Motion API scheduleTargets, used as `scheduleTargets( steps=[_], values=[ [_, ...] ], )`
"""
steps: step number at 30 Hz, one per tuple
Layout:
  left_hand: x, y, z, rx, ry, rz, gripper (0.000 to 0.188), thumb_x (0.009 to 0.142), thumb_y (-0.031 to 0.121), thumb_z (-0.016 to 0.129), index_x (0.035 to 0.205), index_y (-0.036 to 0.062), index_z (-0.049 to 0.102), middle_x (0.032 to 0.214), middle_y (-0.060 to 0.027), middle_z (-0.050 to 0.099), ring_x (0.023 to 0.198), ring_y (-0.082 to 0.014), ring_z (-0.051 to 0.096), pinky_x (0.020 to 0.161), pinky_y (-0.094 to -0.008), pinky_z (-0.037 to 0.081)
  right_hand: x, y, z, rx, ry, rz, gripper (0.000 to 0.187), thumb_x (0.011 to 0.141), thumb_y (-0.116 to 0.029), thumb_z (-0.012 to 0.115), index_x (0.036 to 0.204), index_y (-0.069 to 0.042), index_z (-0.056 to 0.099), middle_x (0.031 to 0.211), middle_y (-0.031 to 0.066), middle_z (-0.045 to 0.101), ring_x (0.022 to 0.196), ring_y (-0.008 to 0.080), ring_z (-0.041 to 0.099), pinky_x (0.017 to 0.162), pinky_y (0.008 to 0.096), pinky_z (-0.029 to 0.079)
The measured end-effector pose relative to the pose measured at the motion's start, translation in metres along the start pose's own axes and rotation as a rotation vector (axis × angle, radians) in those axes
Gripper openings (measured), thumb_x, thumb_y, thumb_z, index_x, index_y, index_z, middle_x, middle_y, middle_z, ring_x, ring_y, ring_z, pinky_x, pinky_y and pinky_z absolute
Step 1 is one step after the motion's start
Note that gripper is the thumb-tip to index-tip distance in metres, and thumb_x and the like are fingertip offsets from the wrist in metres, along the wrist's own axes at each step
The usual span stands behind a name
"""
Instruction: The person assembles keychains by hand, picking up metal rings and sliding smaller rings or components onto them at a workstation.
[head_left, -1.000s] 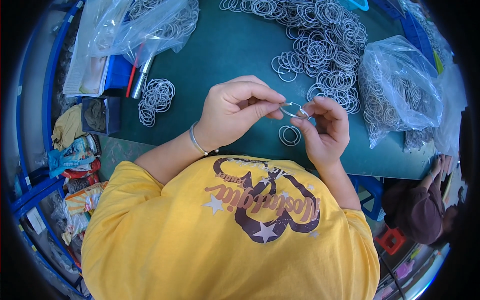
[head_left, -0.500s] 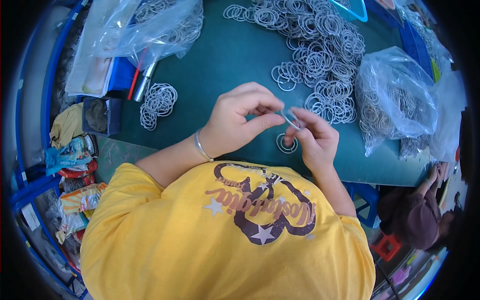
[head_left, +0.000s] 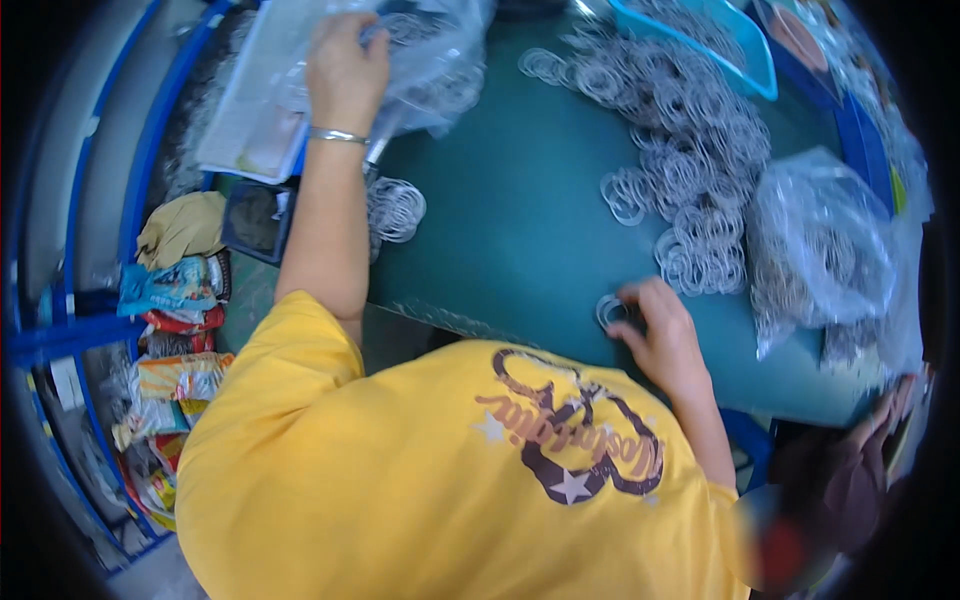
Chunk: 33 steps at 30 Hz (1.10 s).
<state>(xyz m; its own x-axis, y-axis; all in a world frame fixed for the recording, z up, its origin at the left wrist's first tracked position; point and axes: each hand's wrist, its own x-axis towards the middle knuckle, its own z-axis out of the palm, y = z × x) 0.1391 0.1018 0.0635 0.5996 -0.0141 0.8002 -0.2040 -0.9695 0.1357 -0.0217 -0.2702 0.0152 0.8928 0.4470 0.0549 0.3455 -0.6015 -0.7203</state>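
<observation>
My left hand (head_left: 345,75) is stretched out to the far left, over a clear plastic bag (head_left: 445,75) that holds many grey metal rings. Its thumb and fingers stand a little apart beside the bag's mouth, and I make out nothing between them. Close to the table's near edge, my right hand (head_left: 665,335) has its thumb and fingertips on either side of a small metal ring (head_left: 604,311), gripping its right side. A large heap of similar rings (head_left: 690,130) spreads across the table beyond that hand.
A smaller ring pile (head_left: 397,210) lies near my left forearm, beside a dark open box (head_left: 257,220). At right stands another bag of rings (head_left: 820,255). A light-blue basket (head_left: 762,80) sits at the far right. Shelving (head_left: 70,330) lines the left; another person (head_left: 850,470) is at lower right.
My hands were together with a ring between them. The left has gone far left to the bag; the right has dropped to the loose ring near the edge. The view has shifted.
</observation>
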Motion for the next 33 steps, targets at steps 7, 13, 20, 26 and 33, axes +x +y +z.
scheduleTargets(
  steps=[7,13,20,26,33],
  values=[
    [-0.068,0.145,-0.022,-1.153,-0.906,-0.25,0.033,0.07,0.005,0.077,0.1,0.0044,0.063,0.091,-0.0032,0.063,0.074,-0.0092,0.062,0.065,-0.0211,0.049,0.022,-0.001,0.019,0.598,0.226,0.28,0.014,0.075,0.003,0.07,0.084,-0.001,0.06,0.074,0.0041,0.062,0.064,0.0106,0.06,0.058,0.0221,0.047],
    [-0.1,0.162,-0.022,-1.489,-1.134,-0.564,0.013,0.081,0.002,0.067,0.093,-0.0021,0.062,0.087,-0.0074,0.064,0.073,-0.0136,0.065,0.063,-0.022,0.053,0.023,-0.009,0.011,0.868,0.375,0.249,0.016,0.078,0.004,0.069,0.091,0.0,0.062,0.078,0.0019,0.062,0.067,0.0056,0.057,0.059,0.0173,0.047],
    [-0.105,0.166,-0.022,-1.577,-0.947,-0.639,0.009,0.088,0.004,0.06,0.09,-0.0045,0.064,0.081,-0.0092,0.065,0.069,-0.0152,0.065,0.064,-0.0245,0.055,0.022,-0.009,0.01,0.364,0.494,-0.036,0.014,0.072,0.005,0.071,0.083,0.0,0.065,0.077,0.0073,0.061,0.06,0.0115,0.056,0.051,0.0215,0.044],
    [-0.1,0.16,-0.025,-1.571,-1.182,-0.942,0.019,0.091,0.013,0.058,0.096,-0.0036,0.064,0.08,-0.0094,0.066,0.064,-0.0124,0.063,0.058,-0.0219,0.053,0.026,-0.01,0.003,0.018,0.529,-0.326,0.023,0.068,0.009,0.071,0.088,0.0,0.067,0.08,0.0094,0.06,0.059,0.0168,0.056,0.051,0.024,0.045],
    [-0.099,0.169,-0.028,-1.473,-1.047,-0.949,0.013,0.087,0.006,0.061,0.095,-0.0024,0.066,0.083,-0.01,0.066,0.064,-0.0132,0.064,0.059,-0.0228,0.053,0.023,-0.003,0.015,0.628,0.56,0.026,0.019,0.087,0.002,0.055,0.106,0.003,0.054,0.09,0.0095,0.06,0.073,0.0158,0.064,0.059,0.0233,0.052]
  ],
)
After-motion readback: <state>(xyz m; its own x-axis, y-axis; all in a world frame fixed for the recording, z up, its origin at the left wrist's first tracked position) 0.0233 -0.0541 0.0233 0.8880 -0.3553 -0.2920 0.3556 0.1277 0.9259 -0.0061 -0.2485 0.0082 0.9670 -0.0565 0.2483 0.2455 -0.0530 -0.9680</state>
